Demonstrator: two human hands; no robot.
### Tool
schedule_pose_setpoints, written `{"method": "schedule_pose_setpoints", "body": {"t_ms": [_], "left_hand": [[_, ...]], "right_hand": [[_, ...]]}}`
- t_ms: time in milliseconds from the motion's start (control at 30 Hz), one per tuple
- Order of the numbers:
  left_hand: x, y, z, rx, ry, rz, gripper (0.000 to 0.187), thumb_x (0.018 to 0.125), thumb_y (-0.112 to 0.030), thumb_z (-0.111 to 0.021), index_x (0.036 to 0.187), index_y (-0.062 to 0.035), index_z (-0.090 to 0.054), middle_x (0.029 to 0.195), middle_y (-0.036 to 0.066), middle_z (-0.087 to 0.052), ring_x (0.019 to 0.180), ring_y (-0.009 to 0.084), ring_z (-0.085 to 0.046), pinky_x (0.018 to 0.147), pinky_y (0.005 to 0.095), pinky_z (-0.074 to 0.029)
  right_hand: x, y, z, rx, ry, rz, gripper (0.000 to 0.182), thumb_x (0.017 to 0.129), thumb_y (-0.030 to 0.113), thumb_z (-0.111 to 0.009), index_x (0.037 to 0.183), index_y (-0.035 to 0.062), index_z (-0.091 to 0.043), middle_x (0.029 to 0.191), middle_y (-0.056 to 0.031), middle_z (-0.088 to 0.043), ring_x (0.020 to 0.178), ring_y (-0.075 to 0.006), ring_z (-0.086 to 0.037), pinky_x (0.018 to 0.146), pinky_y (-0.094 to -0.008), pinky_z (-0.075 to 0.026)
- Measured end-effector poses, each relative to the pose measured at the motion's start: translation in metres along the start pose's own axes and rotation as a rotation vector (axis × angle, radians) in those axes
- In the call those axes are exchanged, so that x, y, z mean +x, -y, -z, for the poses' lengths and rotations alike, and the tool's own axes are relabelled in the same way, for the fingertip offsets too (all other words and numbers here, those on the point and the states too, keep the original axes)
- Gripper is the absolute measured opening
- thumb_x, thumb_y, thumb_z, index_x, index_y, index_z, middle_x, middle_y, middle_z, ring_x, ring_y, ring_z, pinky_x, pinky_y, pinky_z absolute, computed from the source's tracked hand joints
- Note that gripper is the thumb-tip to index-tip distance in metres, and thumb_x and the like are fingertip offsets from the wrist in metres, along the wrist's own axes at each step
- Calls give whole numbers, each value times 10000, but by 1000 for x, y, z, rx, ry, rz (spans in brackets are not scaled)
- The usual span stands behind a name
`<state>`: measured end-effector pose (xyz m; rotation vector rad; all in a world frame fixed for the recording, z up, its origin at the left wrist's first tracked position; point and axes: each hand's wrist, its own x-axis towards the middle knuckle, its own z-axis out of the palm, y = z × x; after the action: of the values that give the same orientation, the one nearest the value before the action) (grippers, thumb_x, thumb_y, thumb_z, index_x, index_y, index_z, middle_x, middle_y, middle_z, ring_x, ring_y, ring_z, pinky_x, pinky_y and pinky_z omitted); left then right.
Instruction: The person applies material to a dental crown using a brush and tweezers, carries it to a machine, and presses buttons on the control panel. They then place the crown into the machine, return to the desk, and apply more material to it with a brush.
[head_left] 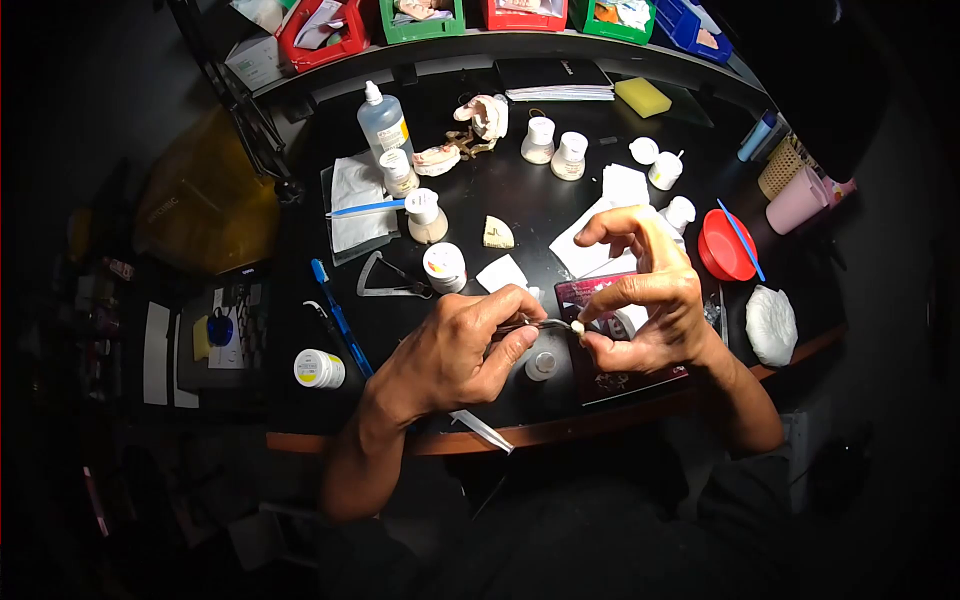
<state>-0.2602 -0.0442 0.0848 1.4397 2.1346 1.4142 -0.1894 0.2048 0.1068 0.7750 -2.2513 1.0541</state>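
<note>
Tooth-sized white piece [577, 327]: you pinch it between the thumb and fingertips of your right hand [650, 305], above the near-centre of the black bench [540, 200]. Index finger of that hand is lifted and curled clear of the pinch.

Your left hand [455, 350] is closed around a thin metal instrument [540, 323]; its tip meets the white piece from the left. The two hands nearly touch at that point.

Edges: the wooden front edge of the bench runs just below both wrists. A dark red pad [620, 375] lies under your right hand, and a small white-capped jar [541, 365] stands just below the instrument, close to your left thumb.

Open room: bare black surface between the hands and the rear row of jars, broken by a white paper square [501, 272], a wedge-shaped cast [497, 233] and a capped jar [444, 266]. Left of your left hand, a blue-handled tool [340, 318] lies diagonally, with a yellow-labelled jar [318, 369] on its side near the bench's left edge. To the right, a red bowl [725, 250] and a white wad [771, 325] crowd the right edge.
</note>
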Motion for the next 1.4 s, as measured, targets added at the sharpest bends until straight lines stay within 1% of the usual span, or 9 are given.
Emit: {"method": "schedule_pose_setpoints", "body": {"t_ms": [100,200,300,400,600,800,1000,1300,1400], "left_hand": [[0,2,0,54,33,-24,127,948,-42,-703,1063,8,-686,850,133,-762,827,231,-786,685,313,-590],[1,5,-5,7,-41,-117,114,929,-10,-715,993,34,-631,736,195,-696,666,328,-732,561,384,-516],[1,8,-6,20,-73,-154,150,920,-11,-732,1015,33,-624,715,187,-686,635,317,-719,545,385,-504],[1,-2,-2,10,17,35,173,934,-32,-721,1089,17,-661,865,163,-752,832,267,-782,750,340,-599],[-2,2,-1,49,60,26,219,939,-40,-687,1148,10,-646,869,174,-740,846,269,-776,767,354,-585],[3,-16,9,45,150,213,170,946,-36,-681,1105,8,-639,833,168,-728,790,264,-765,721,353,-566],[-2,5,-2,18,-1,35,168,953,-73,-706,1078,0,-621,737,136,-681,616,212,-676,614,337,-496],[-6,-3,22,135,-124,244,147,951,-77,-702,1032,5,-609,634,95,-629,483,137,-546,510,306,-417],[-8,6,31,165,-420,220,112,965,-62,-669,1001,18,-599,608,84,-626,533,56,-560,498,265,-387]], "right_hand": [[0,1,2,6,11,-6,240,536,157,-865,753,101,-779,1205,-139,-665,1081,-276,-626,844,-393,-501],[-1,3,2,-7,11,-9,236,535,157,-863,748,100,-778,1208,-139,-663,1082,-279,-624,847,-393,-501],[0,5,-1,-5,8,11,233,533,147,-860,744,97,-774,1209,-139,-663,1078,-280,-622,842,-397,-500],[3,7,-1,-44,27,6,231,529,138,-861,736,97,-768,1208,-139,-663,1069,-278,-623,829,-400,-500],[3,3,0,-42,31,-5,239,520,132,-864,734,103,-760,1217,-141,-664,1062,-271,-625,815,-404,-499],[3,-2,-3,-28,26,-7,240,523,136,-865,739,109,-765,1231,-136,-661,1072,-271,-625,819,-399,-494],[4,-3,-4,-11,34,-9,247,521,138,-864,749,113,-775,1239,-138,-660,1085,-273,-624,826,-397,-489],[21,-22,6,-93,47,64,236,550,106,-856,770,105,-769,1234,-154,-648,1090,-286,-640,763,-372,-529],[44,-43,-2,-66,160,3,171,606,87,-856,727,60,-738,1217,-126,-620,1108,-268,-635,886,-388,-550]]}}
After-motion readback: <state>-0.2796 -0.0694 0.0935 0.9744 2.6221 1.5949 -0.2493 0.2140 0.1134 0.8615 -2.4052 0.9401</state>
